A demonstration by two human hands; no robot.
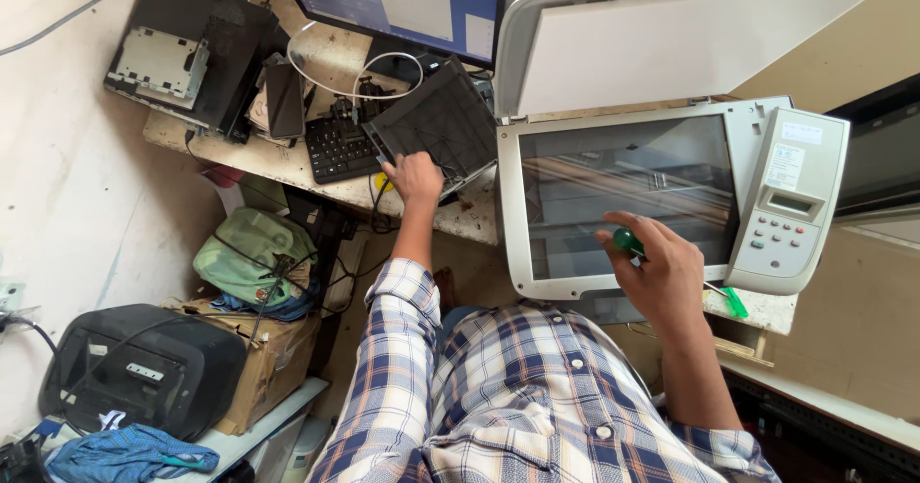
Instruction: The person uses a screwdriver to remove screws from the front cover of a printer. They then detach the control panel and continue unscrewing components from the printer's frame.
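Note:
My left hand (414,178) reaches out to a dark grey flat tray (443,124) that leans on a black keyboard (337,148), and grips its near edge. My right hand (656,267) is closed around a green-handled screwdriver (628,242) above the front edge of a flatbed scanner-printer (537,272). The scanner's lid (671,37) stands raised, baring the glass (628,191). Its key panel (788,210) is on the right side.
A monitor (402,4) stands behind the keyboard, with white cable (331,85) looped in front. A black device (187,47) lies at the desk's left end. Below are a green bag (251,253), a cardboard box (278,354), a black printer (139,368) and blue cloth (125,454).

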